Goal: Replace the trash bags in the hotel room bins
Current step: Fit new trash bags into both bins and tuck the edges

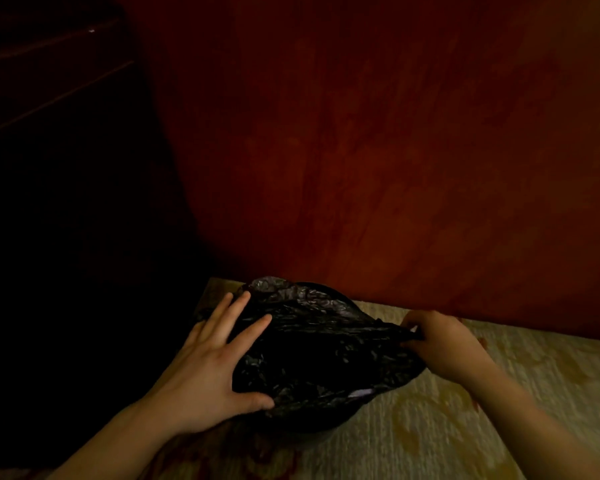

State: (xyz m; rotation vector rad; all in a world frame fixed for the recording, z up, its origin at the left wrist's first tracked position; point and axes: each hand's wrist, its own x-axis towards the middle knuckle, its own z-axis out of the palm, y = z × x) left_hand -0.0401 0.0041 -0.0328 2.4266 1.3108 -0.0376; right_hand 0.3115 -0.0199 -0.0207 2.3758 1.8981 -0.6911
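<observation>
Bag point(319, 348) draped over bin point(302, 424), apparently mid-fitting: left hand point(208, 368) presses it flat-fingered, right hand point(444, 341) pinches its edge; tucking not yet done.

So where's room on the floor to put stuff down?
Bare carpet lies near the bin, between the forearms, and right of the right hand, along the red wall. Crowded at the bin: left hand presses the bag, right hand pinches it.
</observation>
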